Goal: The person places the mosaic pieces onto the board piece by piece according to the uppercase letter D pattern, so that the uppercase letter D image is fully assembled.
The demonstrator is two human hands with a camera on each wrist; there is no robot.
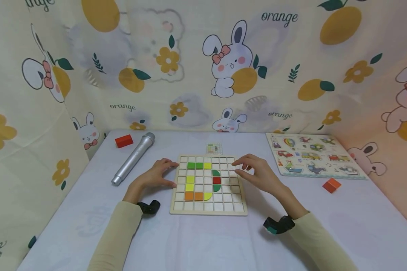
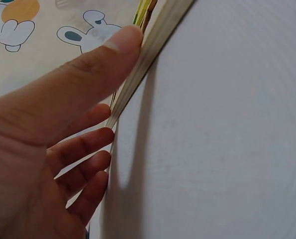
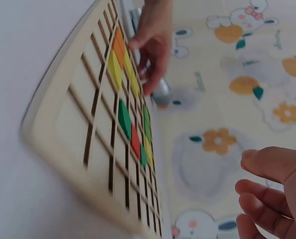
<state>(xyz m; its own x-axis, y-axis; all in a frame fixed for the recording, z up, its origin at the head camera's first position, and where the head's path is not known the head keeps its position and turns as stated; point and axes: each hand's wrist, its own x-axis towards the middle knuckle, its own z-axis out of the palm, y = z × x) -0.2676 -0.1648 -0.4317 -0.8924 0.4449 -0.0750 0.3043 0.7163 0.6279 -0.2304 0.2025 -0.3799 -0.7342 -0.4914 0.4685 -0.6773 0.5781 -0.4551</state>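
A square wooden grid board (image 1: 208,213) lies on the table, with white cells and several coloured pieces set in them. Green and yellow squares sit along its upper row; orange squares and a yellow rounded piece (image 1: 207,196) are near the bottom. A red square (image 1: 216,180) lies between two green rounded pieces at the right. My left hand (image 1: 155,175) touches the board's left edge with thumb and fingertips, as the left wrist view also shows. By the upper right edge hovers my right hand (image 1: 259,173), its fingers loosely bent; the right wrist view shows nothing held.
Above the board lies a small patterned card (image 1: 214,148). A silver cylinder (image 1: 133,158) and a red block (image 1: 123,141) are at the left. To the right are a picture puzzle board (image 1: 315,156) and an orange-red block (image 1: 331,185). Printed cloth hangs behind.
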